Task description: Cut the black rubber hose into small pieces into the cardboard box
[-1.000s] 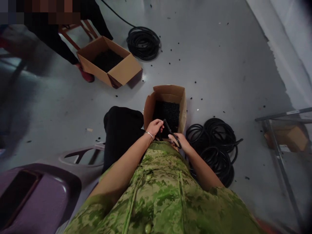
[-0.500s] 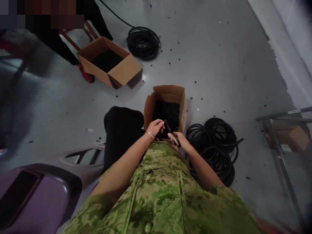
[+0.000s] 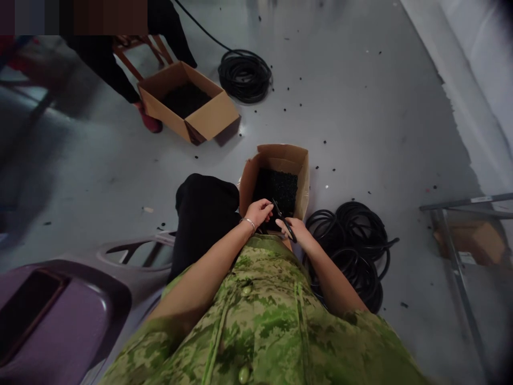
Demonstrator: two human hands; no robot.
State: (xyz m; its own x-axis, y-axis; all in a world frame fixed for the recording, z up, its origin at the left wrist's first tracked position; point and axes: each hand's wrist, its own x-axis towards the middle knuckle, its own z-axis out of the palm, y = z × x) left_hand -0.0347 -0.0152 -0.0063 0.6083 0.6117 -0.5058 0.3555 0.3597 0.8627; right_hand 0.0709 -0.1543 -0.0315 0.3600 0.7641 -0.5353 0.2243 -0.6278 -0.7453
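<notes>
Over a cardboard box between the knees, my two hands work close together. In my right hand is a pair of black-handled scissors, its blades pointing up and left toward the other hand's fingertips. My left hand, with a bracelet at the wrist, is closed in a pinch on what looks like a thin black tube, mostly hidden against the dark background. Small black pieces fill the bottom of the box.
Coils of black tubing lie on the floor to the right. Farther off are another coil and an open carton of black pieces, beside a seated person's legs. A purple chair stands at left, a metal frame at right.
The scissors have turned slightly and their blades look closer together. The left fingers stay pinched near the tips. The whole view has shifted a little.
</notes>
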